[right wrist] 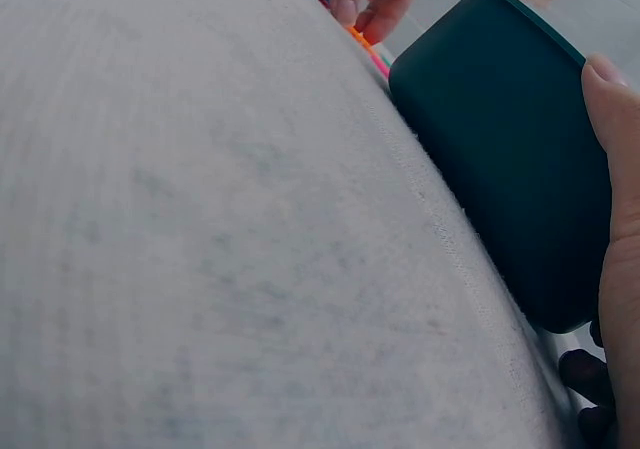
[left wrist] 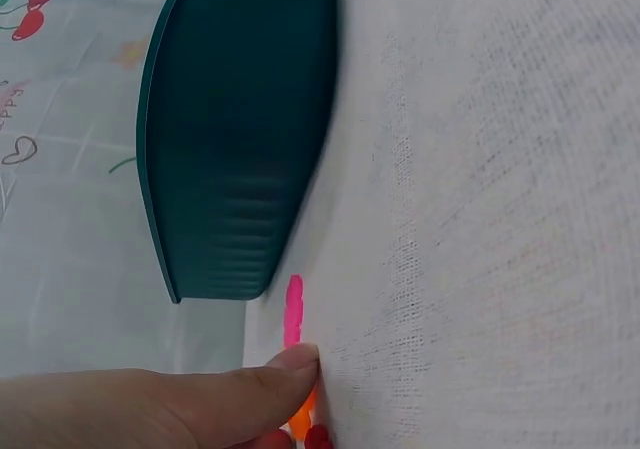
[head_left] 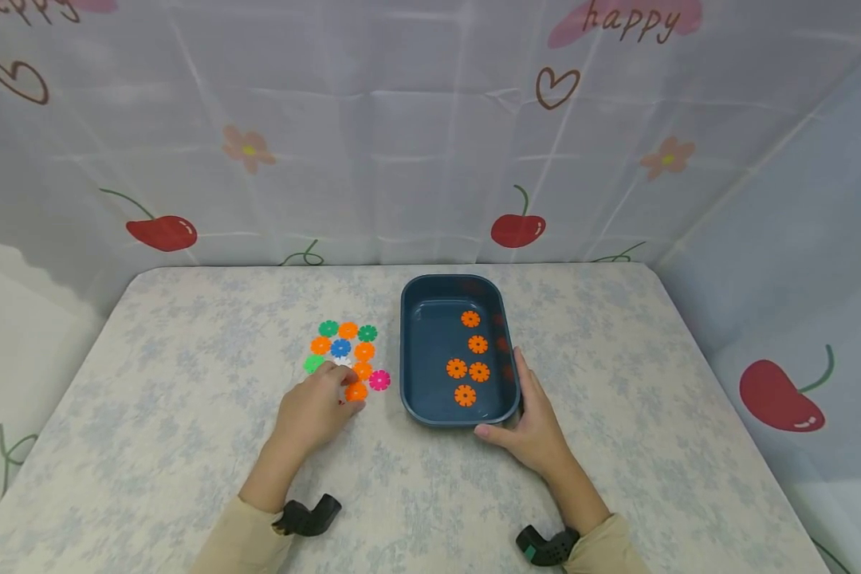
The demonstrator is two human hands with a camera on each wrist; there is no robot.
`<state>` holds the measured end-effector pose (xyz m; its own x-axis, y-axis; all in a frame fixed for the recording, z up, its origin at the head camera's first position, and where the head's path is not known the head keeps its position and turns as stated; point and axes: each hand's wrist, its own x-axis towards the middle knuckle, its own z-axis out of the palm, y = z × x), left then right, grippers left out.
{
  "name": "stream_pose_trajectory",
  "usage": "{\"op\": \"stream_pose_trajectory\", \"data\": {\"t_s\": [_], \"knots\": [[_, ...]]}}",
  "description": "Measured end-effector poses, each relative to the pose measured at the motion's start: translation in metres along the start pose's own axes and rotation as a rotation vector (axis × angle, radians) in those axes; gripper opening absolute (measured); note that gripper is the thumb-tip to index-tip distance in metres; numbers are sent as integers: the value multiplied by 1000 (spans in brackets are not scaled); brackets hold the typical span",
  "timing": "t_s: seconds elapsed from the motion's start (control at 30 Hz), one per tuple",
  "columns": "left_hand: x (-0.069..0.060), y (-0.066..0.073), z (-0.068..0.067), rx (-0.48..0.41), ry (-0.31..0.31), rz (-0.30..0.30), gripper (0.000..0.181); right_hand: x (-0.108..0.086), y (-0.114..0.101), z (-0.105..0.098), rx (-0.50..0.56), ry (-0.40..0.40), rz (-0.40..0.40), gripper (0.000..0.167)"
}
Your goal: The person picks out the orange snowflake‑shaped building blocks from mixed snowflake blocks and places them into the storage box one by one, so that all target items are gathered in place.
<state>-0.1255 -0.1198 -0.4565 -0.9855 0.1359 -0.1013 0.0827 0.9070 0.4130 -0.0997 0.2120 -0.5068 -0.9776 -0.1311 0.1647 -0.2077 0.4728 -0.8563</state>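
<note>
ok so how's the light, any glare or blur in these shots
Head view: bright and fairly sharp, with reddish reflections on the right inner wall of the dark blue, rounded-rectangular, plastic-looking tray; left wrist: dimmer, the pale patterned cloth hazy though some weave shows; right wrist: also dim, the cloth's pattern soft and smeary, the tray's outside looking dark green.

back: creased white curtain [head_left: 402, 175] with cherries [head_left: 519, 231], flowers [head_left: 249, 149], hearts [head_left: 557, 88], "happy" lettering [head_left: 627, 20] | right: cherry-printed panel [head_left: 782, 263] | left: panel [head_left: 14, 343], part shadowed, part bright | table [head_left: 151, 414]: pale cloth, blue-grey mottling
</note>
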Motion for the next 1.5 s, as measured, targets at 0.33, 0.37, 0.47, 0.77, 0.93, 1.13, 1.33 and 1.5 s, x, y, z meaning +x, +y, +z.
{"op": "stream_pose_trajectory", "data": {"t_s": [0.33,0.37,0.47,0.77,0.93,1.13,1.33,1.5], "knots": [[1,0,-1,-24,-15,-31,36,0,-2,-1,-13,-9,-4,129],[1,0,-1,-26,-15,-32,36,0,-1,-1,-15,-9,-4,129],[1,0,1,-29,-14,-28,34,0,0,-1,-16,-4,-2,129],[-2,-3,2,-22,9,31,32,0,-1,-1,6,-7,-5,131],[-2,-5,-1,-80,29,51,32,0,-1,-1,9,-5,-8,132],[-1,1,-12,-103,28,44,36,0,1,-1,-8,-8,-15,130],[0,19,-34,-141,46,79,38,0,0,-1,-25,-5,-11,128],[7,42,-47,-128,59,139,39,0,-1,-1,-30,-6,-5,129]]}}
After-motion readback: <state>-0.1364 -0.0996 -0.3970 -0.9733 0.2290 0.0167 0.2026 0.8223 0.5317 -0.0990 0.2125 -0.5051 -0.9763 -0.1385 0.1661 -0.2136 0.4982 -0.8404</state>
